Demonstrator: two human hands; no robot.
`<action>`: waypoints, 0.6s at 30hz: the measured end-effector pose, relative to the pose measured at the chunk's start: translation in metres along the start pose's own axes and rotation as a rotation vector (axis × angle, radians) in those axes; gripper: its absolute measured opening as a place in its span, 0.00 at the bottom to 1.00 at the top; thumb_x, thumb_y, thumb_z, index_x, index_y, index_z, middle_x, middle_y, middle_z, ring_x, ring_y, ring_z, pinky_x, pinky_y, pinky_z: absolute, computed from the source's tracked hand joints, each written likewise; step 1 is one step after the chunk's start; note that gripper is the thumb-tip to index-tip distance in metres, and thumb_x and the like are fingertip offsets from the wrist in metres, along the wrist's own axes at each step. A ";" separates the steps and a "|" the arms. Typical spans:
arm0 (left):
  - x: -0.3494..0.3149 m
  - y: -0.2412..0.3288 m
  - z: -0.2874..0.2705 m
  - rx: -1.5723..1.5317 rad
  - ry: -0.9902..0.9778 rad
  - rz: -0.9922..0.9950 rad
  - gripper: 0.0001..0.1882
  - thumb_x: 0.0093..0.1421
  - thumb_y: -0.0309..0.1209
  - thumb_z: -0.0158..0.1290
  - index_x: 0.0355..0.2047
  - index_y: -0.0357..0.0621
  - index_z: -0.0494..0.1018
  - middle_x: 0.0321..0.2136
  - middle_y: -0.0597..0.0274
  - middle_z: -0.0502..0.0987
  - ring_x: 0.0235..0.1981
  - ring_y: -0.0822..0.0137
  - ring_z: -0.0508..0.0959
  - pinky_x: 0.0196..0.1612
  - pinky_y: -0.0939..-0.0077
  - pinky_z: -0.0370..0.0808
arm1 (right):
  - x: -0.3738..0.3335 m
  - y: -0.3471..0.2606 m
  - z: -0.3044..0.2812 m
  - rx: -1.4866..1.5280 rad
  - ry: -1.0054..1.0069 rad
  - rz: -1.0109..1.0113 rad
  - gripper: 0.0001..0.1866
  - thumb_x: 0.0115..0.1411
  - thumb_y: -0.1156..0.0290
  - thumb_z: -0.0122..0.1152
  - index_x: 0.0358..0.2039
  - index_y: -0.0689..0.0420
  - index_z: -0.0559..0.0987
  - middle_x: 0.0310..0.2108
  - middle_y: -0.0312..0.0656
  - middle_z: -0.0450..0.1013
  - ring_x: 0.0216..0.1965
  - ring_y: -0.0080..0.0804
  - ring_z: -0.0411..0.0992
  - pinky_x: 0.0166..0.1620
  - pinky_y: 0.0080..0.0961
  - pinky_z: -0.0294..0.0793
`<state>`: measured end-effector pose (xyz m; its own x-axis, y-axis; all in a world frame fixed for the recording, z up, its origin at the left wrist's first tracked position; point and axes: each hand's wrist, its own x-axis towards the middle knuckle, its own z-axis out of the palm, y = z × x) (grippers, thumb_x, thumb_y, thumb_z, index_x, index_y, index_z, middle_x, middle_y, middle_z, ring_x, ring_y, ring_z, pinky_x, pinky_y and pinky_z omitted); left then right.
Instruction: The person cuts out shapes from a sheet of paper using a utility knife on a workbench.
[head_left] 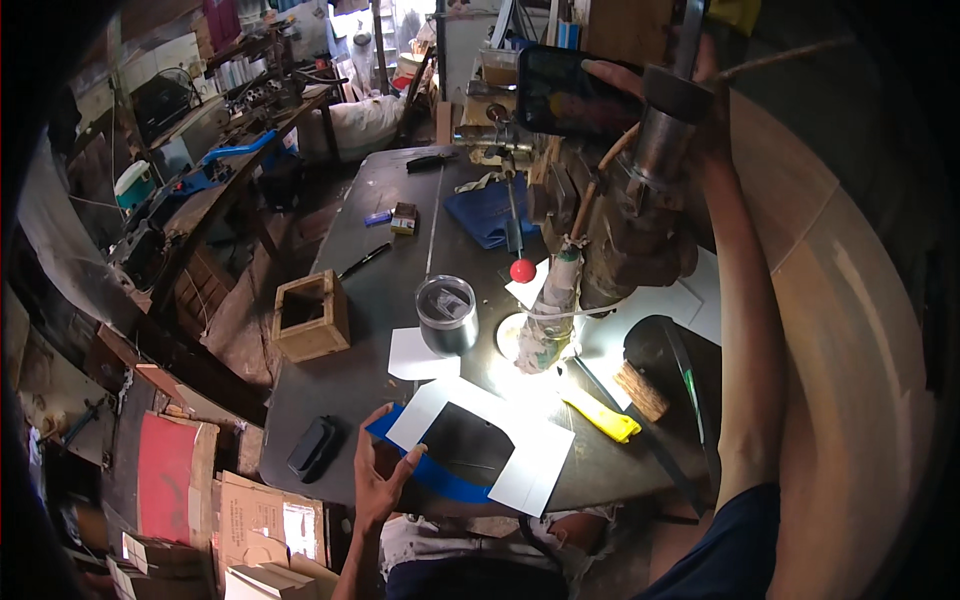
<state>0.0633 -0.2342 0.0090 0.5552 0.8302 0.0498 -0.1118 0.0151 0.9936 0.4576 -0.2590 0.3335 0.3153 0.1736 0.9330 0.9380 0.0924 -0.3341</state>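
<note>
My left hand pinches a curved blue strip with its thumb on top, near the table's front edge. Against the strip lies a white angular card piece, bent round an open middle where the dark tabletop shows. My right arm reaches far forward along the right side. At its end my right hand grips a dark smartphone, a digit lying over the screen's right part. A metal lamp fitting hides much of that hand.
A steel tumbler stands on another white card. Around it are a wooden box, black case, pen, yellow-handled cutter and blue cloth. A red ball knob sits beside the bright light. Cardboard boxes stand lower left.
</note>
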 end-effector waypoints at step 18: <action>0.003 -0.007 -0.003 0.032 -0.016 0.055 0.37 0.61 0.28 0.66 0.66 0.36 0.60 0.52 0.51 0.75 0.54 0.64 0.77 0.59 0.68 0.73 | 0.000 0.011 0.004 -0.207 0.067 -0.181 0.56 0.39 0.46 0.87 0.60 0.60 0.63 0.54 0.56 0.71 0.56 0.52 0.71 0.58 0.48 0.72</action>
<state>0.0630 -0.2300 0.0017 0.5624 0.8201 0.1055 -0.1163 -0.0479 0.9921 0.4678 -0.2542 0.3293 0.1423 0.1067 0.9840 0.9872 -0.0870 -0.1334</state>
